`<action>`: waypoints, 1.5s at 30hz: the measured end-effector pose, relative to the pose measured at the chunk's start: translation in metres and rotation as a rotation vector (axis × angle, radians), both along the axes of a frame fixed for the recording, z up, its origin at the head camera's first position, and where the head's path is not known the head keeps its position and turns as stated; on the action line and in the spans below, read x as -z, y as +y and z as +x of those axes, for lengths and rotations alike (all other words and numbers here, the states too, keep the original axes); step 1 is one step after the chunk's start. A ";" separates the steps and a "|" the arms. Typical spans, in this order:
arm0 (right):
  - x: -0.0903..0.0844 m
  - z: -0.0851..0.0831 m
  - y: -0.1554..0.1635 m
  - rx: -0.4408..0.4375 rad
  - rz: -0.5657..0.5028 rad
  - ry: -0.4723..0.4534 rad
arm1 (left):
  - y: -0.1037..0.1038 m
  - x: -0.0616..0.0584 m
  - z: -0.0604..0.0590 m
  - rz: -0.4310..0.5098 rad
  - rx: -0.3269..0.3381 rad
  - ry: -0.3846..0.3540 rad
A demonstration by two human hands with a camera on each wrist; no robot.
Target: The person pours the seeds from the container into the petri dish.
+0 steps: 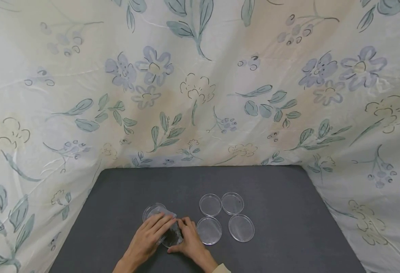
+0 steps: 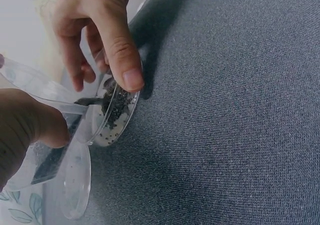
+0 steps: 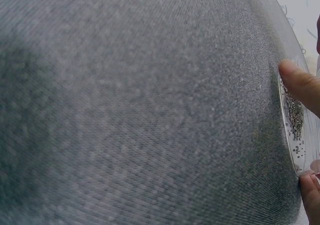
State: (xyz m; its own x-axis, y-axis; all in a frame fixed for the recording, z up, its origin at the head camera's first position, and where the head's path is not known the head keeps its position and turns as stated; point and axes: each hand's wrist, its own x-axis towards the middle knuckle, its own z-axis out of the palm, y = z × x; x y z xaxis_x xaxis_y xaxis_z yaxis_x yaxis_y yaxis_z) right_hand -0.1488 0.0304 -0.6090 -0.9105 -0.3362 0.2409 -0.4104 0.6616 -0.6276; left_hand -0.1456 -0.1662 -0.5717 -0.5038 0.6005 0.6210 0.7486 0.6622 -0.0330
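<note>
My left hand [image 1: 146, 236] grips a tilted, clear plastic pouch-like holder [image 1: 167, 212], with a dark band inside. Its mouth is over a clear petri dish [image 2: 106, 139], and dark granules [image 2: 119, 103] lie heaped in that dish, with a dark stream at the mouth. My right hand [image 1: 191, 242] holds the dish by its rim, the thumb [image 2: 131, 75] on the near side and fingers behind. In the right wrist view, the granules [image 3: 294, 116] show through the clear wall, scattered toward one end. My left thumb [image 2: 52, 127] presses against the holder.
Another clear petri dish [image 1: 147, 213] sits just beyond the left hand. To the right stand several more clear dishes, among them a near one [image 1: 209, 230] close to my right hand and a far one [image 1: 232, 203]. A floral cloth [image 1: 200, 113] hangs behind the dark table [image 1: 282, 212].
</note>
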 end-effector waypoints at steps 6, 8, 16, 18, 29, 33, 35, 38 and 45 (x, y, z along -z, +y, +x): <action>-0.001 0.000 0.000 -0.005 -0.008 -0.003 | -0.001 -0.001 0.001 -0.013 -0.019 -0.037; -0.002 0.000 0.000 -0.012 -0.018 -0.002 | -0.002 -0.002 0.001 -0.012 -0.017 -0.048; -0.006 0.000 0.001 -0.007 -0.010 -0.056 | -0.004 -0.008 0.000 0.008 -0.014 -0.015; -0.005 0.000 0.001 -0.003 -0.008 -0.049 | -0.004 -0.008 0.000 0.023 -0.009 -0.011; -0.007 0.000 0.001 -0.008 -0.006 -0.063 | -0.005 -0.010 0.000 0.036 -0.005 -0.005; -0.007 0.000 0.001 -0.005 -0.003 -0.055 | -0.005 -0.009 0.000 0.020 -0.015 -0.004; -0.007 0.001 0.001 -0.004 -0.002 -0.053 | -0.005 -0.009 0.000 0.010 -0.019 -0.002; -0.006 0.001 0.001 -0.004 -0.006 -0.059 | -0.004 -0.008 0.000 0.009 -0.011 0.026; -0.006 0.001 0.002 -0.011 -0.011 -0.034 | -0.002 -0.008 -0.001 0.002 0.007 0.087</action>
